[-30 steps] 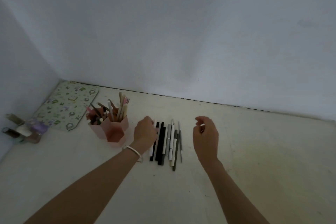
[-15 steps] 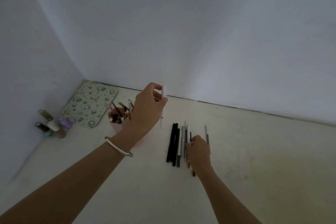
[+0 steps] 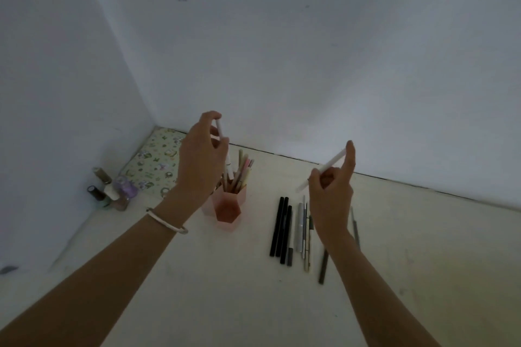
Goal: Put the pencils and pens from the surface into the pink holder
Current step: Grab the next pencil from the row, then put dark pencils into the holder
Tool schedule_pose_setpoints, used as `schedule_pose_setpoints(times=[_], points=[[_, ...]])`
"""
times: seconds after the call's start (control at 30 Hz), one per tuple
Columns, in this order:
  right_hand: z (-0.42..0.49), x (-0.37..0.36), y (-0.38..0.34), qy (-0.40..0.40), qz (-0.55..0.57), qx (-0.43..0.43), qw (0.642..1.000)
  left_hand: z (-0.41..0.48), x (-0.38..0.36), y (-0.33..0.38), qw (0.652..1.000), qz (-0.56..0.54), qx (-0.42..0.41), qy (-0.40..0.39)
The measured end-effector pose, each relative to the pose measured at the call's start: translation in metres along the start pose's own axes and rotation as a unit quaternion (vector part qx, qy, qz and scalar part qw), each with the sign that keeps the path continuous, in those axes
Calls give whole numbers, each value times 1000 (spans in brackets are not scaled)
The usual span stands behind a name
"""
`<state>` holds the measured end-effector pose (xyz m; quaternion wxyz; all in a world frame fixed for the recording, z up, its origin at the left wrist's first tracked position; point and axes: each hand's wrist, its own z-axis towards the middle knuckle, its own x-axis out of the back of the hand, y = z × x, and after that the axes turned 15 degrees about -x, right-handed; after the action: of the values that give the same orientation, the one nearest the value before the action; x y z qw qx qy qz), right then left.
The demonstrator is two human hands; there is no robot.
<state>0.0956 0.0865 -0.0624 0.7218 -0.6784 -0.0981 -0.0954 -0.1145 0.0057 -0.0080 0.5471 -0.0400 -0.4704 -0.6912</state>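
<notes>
A pink hexagonal holder stands on the pale surface, with several pens and pencils standing in it. My left hand hovers just above it, pinching a white pen held nearly upright, its lower end over the holder's mouth. My right hand is raised above a row of black, grey and white pens lying on the surface and grips a second white pen at a slant. My right wrist hides part of that row.
A floral patterned pad lies in the left corner against the wall. Several small nail-polish bottles stand left of the holder. White walls close off the back and the left. One thin grey pen lies apart, right of my wrist.
My left hand carried its white pen up and over the holder. My right hand picked a white pen from the row and lifted it. The camera view shifted left.
</notes>
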Motion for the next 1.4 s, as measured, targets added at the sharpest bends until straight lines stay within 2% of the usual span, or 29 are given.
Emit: schedule_pose_setpoints(times=[0.2,0.3,0.37,0.57,0.67,0.8,0.9,1.0,1.07,1.1,1.2,1.27,1.4], points=[[-14,-30,-7,-42,23,34,998,-21,-21,-24,990,94,-7,-100],[-27,-43,-5,-67,5,37,997,-20,-24,-30,940,272,-61,-198],[-34,-54,-6,-77,-4,48,996,-16,-18,-31,925,307,-75,-211],[-47,-92,-10,-105,-79,107,986,2,19,-25,968,222,-65,-93],[-48,-100,-2,-106,-139,133,976,7,29,-21,983,159,-57,-74],[-53,-99,9,-96,-197,210,953,6,25,-11,988,126,-51,-78],[-42,-84,3,-32,-160,218,962,1,15,6,990,99,-75,-67],[-11,-49,-6,56,-103,179,977,-10,-8,32,986,49,-147,-56],[11,-19,-9,104,-82,141,981,-24,-36,48,979,31,-167,-115],[19,-3,-8,123,-79,123,982,-31,-53,53,974,28,-148,-171],[29,40,1,149,-84,82,982,-56,-102,50,940,65,-18,-334],[30,62,10,159,-94,63,981,-67,-118,39,922,94,57,-371],[25,99,29,181,-113,34,976,-81,-136,23,899,107,149,-398]])
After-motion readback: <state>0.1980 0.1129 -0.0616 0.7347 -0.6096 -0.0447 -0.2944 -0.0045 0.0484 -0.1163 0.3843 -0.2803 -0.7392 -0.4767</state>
